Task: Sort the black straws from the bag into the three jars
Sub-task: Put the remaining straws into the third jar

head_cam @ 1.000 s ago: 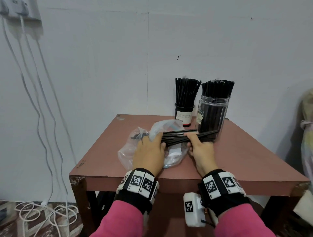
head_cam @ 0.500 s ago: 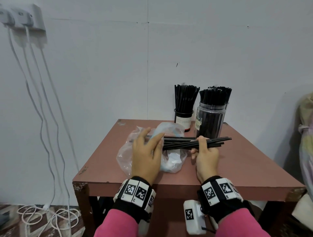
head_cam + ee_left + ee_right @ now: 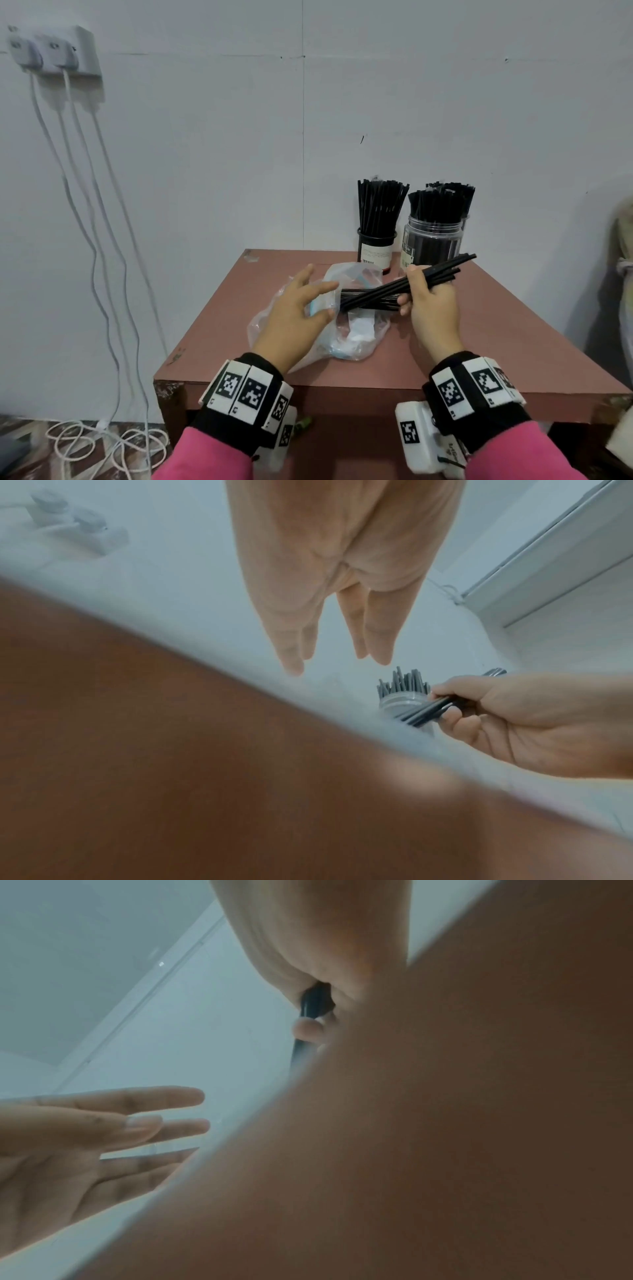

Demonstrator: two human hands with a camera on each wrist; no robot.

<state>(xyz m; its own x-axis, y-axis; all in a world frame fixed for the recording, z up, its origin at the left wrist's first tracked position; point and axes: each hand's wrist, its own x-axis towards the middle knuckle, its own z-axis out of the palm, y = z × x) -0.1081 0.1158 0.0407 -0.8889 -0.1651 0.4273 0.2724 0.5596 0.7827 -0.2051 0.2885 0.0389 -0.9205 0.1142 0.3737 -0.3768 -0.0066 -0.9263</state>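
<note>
My right hand (image 3: 416,291) grips a bundle of black straws (image 3: 442,272) that tilts up to the right, lifted off the clear plastic bag (image 3: 356,337). More black straws (image 3: 363,303) lie at the bag's mouth. My left hand (image 3: 315,298) hovers over the bag with fingers spread and straight, holding nothing. At the back of the table stand a dark jar (image 3: 376,246) and a clear jar (image 3: 433,240), both packed with upright straws. A third jar is not visible. In the left wrist view my right hand (image 3: 445,704) holds the straws (image 3: 428,712) before the clear jar (image 3: 404,696).
The reddish-brown table (image 3: 496,329) stands against a white wall. White cables (image 3: 99,246) hang from a wall socket (image 3: 54,51) on the left and coil on the floor. A pale bundle (image 3: 625,274) sits at the right edge.
My right hand has pulled a bundle of straws out of the bag, lifted it and tilted its far end up. My left hand has let go of the bag and opened.
</note>
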